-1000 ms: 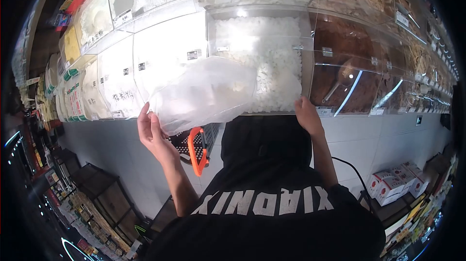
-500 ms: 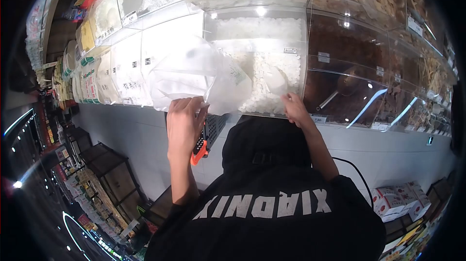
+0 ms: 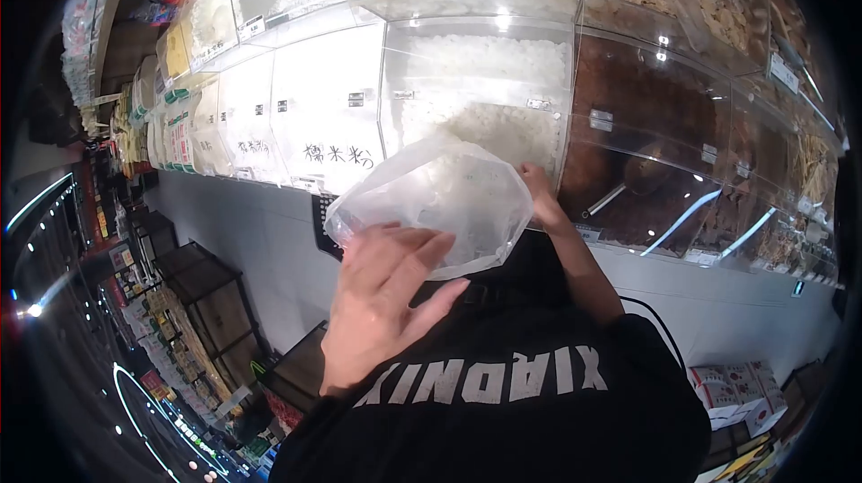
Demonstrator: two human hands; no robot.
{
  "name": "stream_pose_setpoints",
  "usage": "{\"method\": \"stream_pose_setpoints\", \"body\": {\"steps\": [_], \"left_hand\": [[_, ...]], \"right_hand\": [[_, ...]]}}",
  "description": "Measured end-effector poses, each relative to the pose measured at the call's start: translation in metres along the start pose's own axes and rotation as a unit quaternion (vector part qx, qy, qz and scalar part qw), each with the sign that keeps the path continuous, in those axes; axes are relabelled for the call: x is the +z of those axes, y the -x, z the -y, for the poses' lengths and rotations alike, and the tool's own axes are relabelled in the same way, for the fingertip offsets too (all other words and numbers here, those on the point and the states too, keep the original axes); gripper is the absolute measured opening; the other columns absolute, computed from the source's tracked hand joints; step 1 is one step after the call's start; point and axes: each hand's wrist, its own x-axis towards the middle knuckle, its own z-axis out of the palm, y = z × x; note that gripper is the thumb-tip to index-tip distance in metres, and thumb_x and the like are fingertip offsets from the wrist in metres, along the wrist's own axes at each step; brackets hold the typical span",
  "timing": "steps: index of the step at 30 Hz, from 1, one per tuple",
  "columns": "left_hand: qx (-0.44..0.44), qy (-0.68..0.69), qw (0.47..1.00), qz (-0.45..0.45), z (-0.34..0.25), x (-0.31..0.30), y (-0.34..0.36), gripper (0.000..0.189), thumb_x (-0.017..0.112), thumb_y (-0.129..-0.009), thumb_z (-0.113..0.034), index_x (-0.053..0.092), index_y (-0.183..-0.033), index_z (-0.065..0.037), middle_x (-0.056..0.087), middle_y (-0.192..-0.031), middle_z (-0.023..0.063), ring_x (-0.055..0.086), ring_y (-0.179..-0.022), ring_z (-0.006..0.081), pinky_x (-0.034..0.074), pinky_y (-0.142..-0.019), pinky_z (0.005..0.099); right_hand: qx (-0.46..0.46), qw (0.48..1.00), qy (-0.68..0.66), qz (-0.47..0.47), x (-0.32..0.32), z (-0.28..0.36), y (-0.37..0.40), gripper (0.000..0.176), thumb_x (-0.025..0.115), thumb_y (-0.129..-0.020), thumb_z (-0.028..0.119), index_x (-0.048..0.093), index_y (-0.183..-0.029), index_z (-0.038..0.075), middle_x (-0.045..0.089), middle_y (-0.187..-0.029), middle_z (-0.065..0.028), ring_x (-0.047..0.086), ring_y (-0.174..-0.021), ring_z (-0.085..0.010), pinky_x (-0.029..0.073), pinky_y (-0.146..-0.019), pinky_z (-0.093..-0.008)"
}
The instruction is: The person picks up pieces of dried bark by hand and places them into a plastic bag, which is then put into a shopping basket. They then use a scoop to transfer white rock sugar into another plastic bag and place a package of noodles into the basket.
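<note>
A clear plastic bag (image 3: pixel 467 205) hangs with its wide mouth toward me, over the front of a clear bin (image 3: pixel 485 34) of white lumps like rock sugar (image 3: pixel 512 128). My left hand (image 3: pixel 382 290) is at the bag's near rim, its fingers over the plastic and its thumb stretched out to the other side of the rim. Behind the bag's right edge, my right hand (image 3: pixel 539 191) is closed at the front of the bin. The bag hides its fingertips and the scoop seen in them earlier.
Bins of white powder with handwritten labels (image 3: pixel 337 155) stand to the left. To the right, a dark brown bin (image 3: pixel 651 88) holds a metal-handled ladle (image 3: pixel 611 200). A black perforated basket (image 3: pixel 325 223) shows below the bins, and printed cartons (image 3: pixel 736 393) sit at lower right.
The bag has moved right and toward me, and its mouth has opened wide. My left hand has come nearer with its thumb spread. The scoop has gone out of sight behind the bag.
</note>
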Motion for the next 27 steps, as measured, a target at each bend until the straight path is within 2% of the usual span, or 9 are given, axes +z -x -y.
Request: {"method": "stream_pose_setpoints", "body": {"steps": [5,8,9,11,13,16,18,25,27], "left_hand": [[-0.116,-0.132,0.984,-0.042,0.024,-0.007,-0.037,0.05,0.079,-0.081,-0.029,0.065,-0.12,0.0,0.066,-0.112,0.0145,0.062,-0.106,0.0332,0.047,-0.092,0.0423],[-0.116,-0.205,0.972,-0.014,0.058,0.005,-0.034,0.046,0.076,-0.084,-0.029,0.065,-0.12,-0.002,0.068,-0.103,0.0164,0.066,-0.099,0.0321,0.049,-0.086,0.041],[-0.196,-0.175,0.964,0.051,0.068,0.004,-0.031,0.039,0.075,-0.085,-0.026,0.067,-0.115,-0.003,0.068,-0.091,0.0165,0.068,-0.091,0.0313,0.05,-0.081,0.041],[-0.271,-0.14,0.945,0.12,0.083,0.003,-0.027,0.032,0.074,-0.086,-0.023,0.068,-0.11,-0.003,0.068,-0.08,0.0166,0.07,-0.083,0.0305,0.051,-0.075,0.0411],[-0.267,-0.056,0.961,0.045,0.093,0.0,-0.018,0.019,0.071,-0.088,-0.017,0.07,-0.099,-0.001,0.058,-0.058,0.0132,0.061,-0.055,0.0282,0.048,-0.059,0.0399],[-0.303,0.009,0.953,-0.006,0.093,-0.007,-0.017,0.014,0.071,-0.088,-0.013,0.072,-0.093,0.0,0.05,-0.051,0.0093,0.045,-0.044,0.0209,0.039,-0.05,0.0359],[-0.309,0.041,0.949,-0.045,0.1,-0.005,-0.012,0.015,0.072,-0.088,-0.014,0.072,-0.093,0.0,0.047,-0.049,0.007,0.039,-0.044,0.0171,0.035,-0.048,0.034],[-0.301,0.122,0.938,-0.121,0.132,-0.008,0.008,0.021,0.076,-0.089,-0.018,0.074,-0.089,0.003,0.037,-0.05,-0.0049,0.029,-0.05,0.004,0.024,-0.046,0.0266],[-0.294,0.122,0.94,-0.126,0.136,-0.012,0.011,0.022,0.077,-0.09,-0.019,0.074,-0.089,0.003,0.036,-0.05,-0.0052,0.029,-0.05,0.004,0.024,-0.046,0.0263]], "right_hand": [[-0.09,0.991,0.099,-0.028,0.003,-0.062,-0.042,0.037,0.058,-0.093,0.034,0.059,-0.085,-0.002,0.062,-0.067,-0.0166,0.06,-0.053,-0.0272,0.047,-0.055,-0.0403],[-0.193,0.978,0.06,-0.053,0.01,-0.09,-0.042,0.042,0.06,-0.092,0.037,0.061,-0.088,-0.004,0.066,-0.072,-0.0192,0.064,-0.064,-0.0332,0.048,-0.063,-0.0424],[-0.25,0.965,0.029,-0.07,0.012,-0.085,-0.04,0.044,0.062,-0.092,0.039,0.061,-0.089,-0.005,0.067,-0.073,-0.02,0.065,-0.068,-0.0363,0.048,-0.066,-0.0436],[-0.198,0.978,0.02,-0.07,0.015,-0.053,-0.036,0.044,0.062,-0.093,0.039,0.061,-0.09,-0.005,0.067,-0.072,-0.0191,0.064,-0.067,-0.0351,0.048,-0.065,-0.0433],[-0.142,0.988,0.013,-0.059,0.025,-0.05,-0.048,0.045,0.063,-0.094,0.038,0.062,-0.092,-0.006,0.066,-0.071,-0.0182,0.064,-0.066,-0.034,0.048,-0.064,-0.043],[-0.27,0.936,0.135,-0.179,0.036,-0.068,-0.078,0.042,0.064,-0.095,0.035,0.064,-0.097,-0.007,0.061,-0.063,-0.0122,0.057,-0.054,-0.0237,0.045,-0.056,-0.0385],[-0.127,0.988,-0.03,-0.077,0.036,-0.038,-0.046,0.042,0.065,-0.095,0.034,0.065,-0.102,-0.007,0.058,-0.061,-0.0084,0.054,-0.053,-0.0177,0.044,-0.054,-0.0359],[-0.194,0.969,0.057,-0.14,0.05,-0.07,-0.066,0.043,0.063,-0.097,0.034,0.062,-0.104,-0.008,0.061,-0.069,-0.0088,0.056,-0.063,-0.0177,0.045,-0.057,-0.0358],[-0.175,0.973,-0.125,-0.079,0.067,-0.075,-0.074,0.036,0.061,-0.099,0.031,0.063,-0.099,-0.005,0.062,-0.07,-0.0104,0.057,-0.063,-0.0183,0.047,-0.059,-0.0367]]}}
